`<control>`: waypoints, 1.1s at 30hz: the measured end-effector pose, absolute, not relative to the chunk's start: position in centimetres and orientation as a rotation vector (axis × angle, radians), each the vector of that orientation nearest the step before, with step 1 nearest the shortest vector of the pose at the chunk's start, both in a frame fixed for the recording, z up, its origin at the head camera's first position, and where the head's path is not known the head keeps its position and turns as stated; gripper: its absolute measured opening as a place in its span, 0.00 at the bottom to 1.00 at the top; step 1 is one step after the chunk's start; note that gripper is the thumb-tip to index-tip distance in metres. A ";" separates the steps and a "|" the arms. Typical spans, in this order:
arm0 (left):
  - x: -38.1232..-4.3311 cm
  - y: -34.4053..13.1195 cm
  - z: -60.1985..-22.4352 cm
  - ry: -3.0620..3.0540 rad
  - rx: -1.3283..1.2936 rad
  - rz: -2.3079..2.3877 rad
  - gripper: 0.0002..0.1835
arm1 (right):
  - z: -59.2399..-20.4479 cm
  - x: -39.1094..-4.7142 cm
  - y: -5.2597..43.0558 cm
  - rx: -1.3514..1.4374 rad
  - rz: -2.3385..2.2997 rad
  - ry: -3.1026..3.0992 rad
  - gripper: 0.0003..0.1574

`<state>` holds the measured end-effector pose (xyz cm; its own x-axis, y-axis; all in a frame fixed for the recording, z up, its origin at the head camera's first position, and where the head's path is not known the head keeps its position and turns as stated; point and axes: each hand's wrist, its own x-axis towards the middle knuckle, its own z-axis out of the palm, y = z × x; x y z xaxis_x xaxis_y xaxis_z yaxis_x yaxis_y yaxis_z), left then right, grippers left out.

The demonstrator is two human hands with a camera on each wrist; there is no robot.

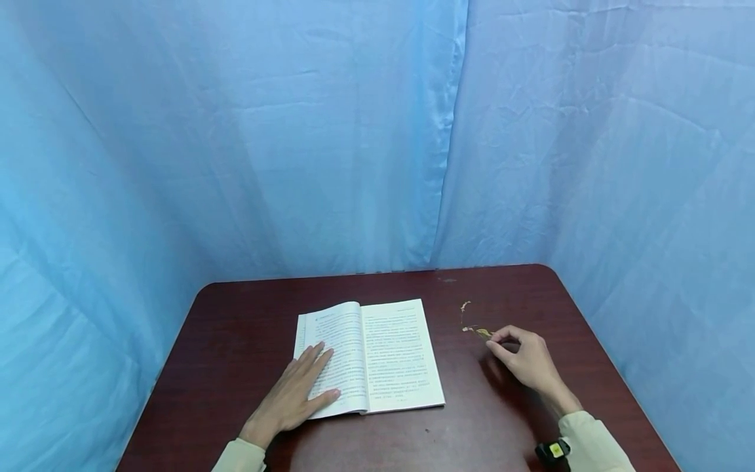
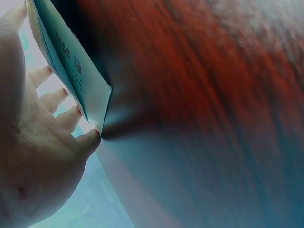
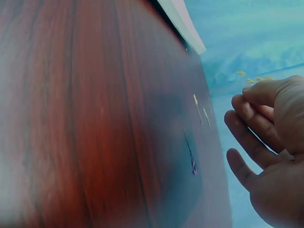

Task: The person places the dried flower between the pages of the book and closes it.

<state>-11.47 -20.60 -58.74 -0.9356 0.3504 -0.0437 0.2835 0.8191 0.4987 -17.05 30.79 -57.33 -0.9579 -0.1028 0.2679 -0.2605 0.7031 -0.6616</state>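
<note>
An open book [image 1: 398,354] with printed pages lies on the dark red-brown table. My left hand [image 1: 291,393] rests on its left page, fingers spread and straight. In the left wrist view the thumb and fingers reach over the book's edge, and its cover [image 2: 80,71] shows from below. To the right of the book, my right hand [image 1: 527,360] pinches a thin dried flower sprig [image 1: 484,333] between thumb and forefinger. The sprig's small yellow blooms [image 3: 256,79] show above the fingertips in the right wrist view; its stem end is hidden by the hand.
In the right wrist view a small purple dried sprig [image 3: 194,164] and a pale thin sprig [image 3: 197,107] lie on the table [image 3: 71,118]. Blue cloth curtains [image 1: 330,131] hang behind and on both sides of the table. A tiny dark speck lies near the front.
</note>
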 end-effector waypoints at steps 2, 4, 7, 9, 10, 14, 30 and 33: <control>-11.5 -20.6 -58.7 2.866 0.501 0.759 0.47 | -57.2 -17.2 30.2 0.306 1.103 -2.693 0.08; -11.5 -20.6 -58.7 2.866 0.500 0.757 0.47 | -57.1 -17.4 29.5 0.326 1.113 -2.687 0.08; -11.5 -20.7 -58.8 2.866 0.500 0.761 0.47 | -56.9 -17.8 28.3 0.355 1.130 -2.685 0.08; -11.4 -20.7 -58.8 2.865 0.501 0.764 0.47 | -56.8 -18.1 27.3 0.364 1.142 -2.693 0.08; -11.4 -20.7 -58.8 2.864 0.501 0.766 0.47 | -56.8 -18.2 26.7 0.367 1.150 -2.697 0.07; -11.4 -20.7 -58.8 2.860 0.503 0.774 0.47 | -56.8 -18.6 24.5 0.369 1.209 -2.716 0.06; -11.4 -20.2 -59.1 2.865 0.528 0.788 0.46 | -56.8 -19.2 16.7 0.343 1.392 -2.778 0.07; -11.3 -20.1 -59.1 2.884 0.543 0.787 0.45 | -56.8 -19.3 15.8 0.318 1.407 -2.771 0.08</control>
<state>-11.27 -20.08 -59.14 -0.9310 0.3650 -0.0057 0.3115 0.8024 0.5090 -19.32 15.79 -56.85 -0.9791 -0.1729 0.1074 -0.1887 0.5733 -0.7973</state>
